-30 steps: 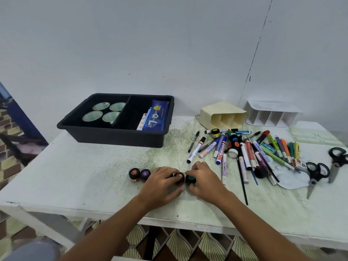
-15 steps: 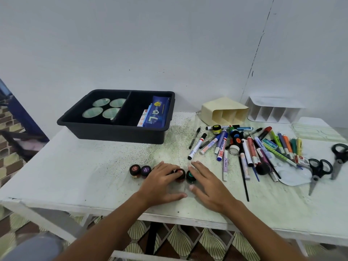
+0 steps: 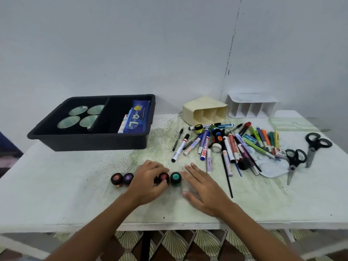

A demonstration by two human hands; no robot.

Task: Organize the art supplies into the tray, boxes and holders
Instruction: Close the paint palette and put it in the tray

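Note:
Small paint pots stand in a row near the table's front edge: a dark red one [image 3: 116, 178], a purple one [image 3: 128, 178], a red one [image 3: 163, 177] and a teal one [image 3: 175, 177]. They seem to sit in a faint clear case [image 3: 181, 188]. My left hand [image 3: 148, 180] lies over the row's middle, fingers curled on the red pot and hiding what is under the palm. My right hand [image 3: 202, 189] rests flat just right of the teal pot, fingers spread, holding nothing. A black tray [image 3: 94, 142] stands at the back left.
The tray holds round cups [image 3: 82, 117] and a blue pencil case [image 3: 138, 117]. A cream holder [image 3: 205, 108] and a white holder [image 3: 250, 108] lie at the back. Markers and pens [image 3: 226, 144] are piled at the right, with two scissors [image 3: 294, 161] [image 3: 314, 146] beyond them.
My right hand has come off the teal pot, slid right and flattened on the table. My left hand stays on the red pot. The row of pots has not moved.

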